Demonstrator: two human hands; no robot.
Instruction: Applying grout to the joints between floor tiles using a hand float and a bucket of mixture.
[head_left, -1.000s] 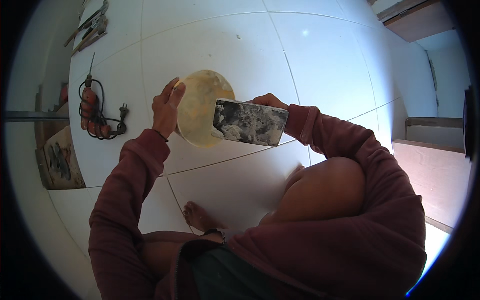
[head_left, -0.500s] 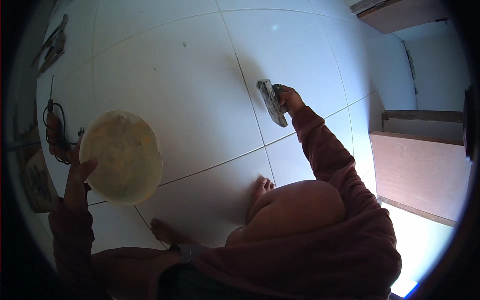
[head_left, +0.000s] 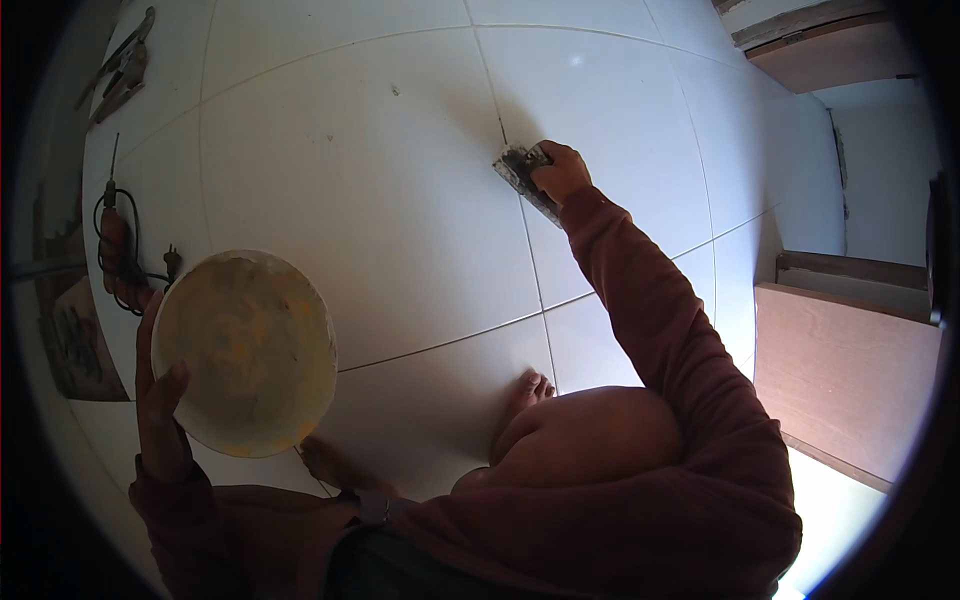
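The floor consists of large, glossy white square tiles separated by thin joints, several of them dark, and carries a small bright reflection toward 1 o'clock. A brown wooden board is located at 2 o'clock, a pale wall section between 2 and 3, a dark timber rail at 3, and a flat pinkish-brown panel between 3 and 4. Strong white light enters at 4 o'clock; the left wall, between 9 and 10, is dim, its details indistinct.
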